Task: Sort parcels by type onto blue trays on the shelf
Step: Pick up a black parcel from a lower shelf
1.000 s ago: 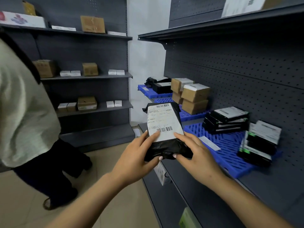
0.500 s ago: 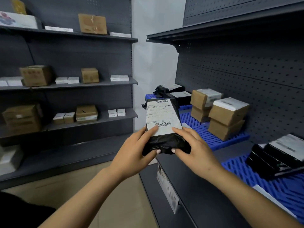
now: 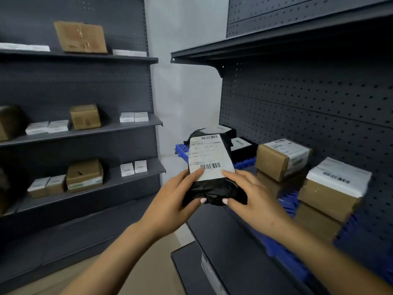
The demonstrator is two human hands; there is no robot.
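A black plastic-wrapped parcel (image 3: 212,188) with a white barcode label is held in front of me, above the shelf's front edge. My left hand (image 3: 172,201) grips its lower left side and my right hand (image 3: 253,199) grips its lower right, thumbs on the label. Behind it a far blue tray (image 3: 180,148) carries black parcels (image 3: 240,143). A nearer blue tray (image 3: 289,201) holds stacked brown cardboard boxes (image 3: 280,159) with white labels.
The dark metal shelf (image 3: 234,248) with a pegboard back runs along my right, with another shelf board (image 3: 255,45) overhead. Across the aisle on the left, shelves (image 3: 89,133) carry cardboard boxes and small white boxes. Beige floor lies below.
The view has shifted left along the shelf: the brown boxes and far tray have come closer, and the flat black parcels have left view. The person at left is gone. Both hands keep their hold.
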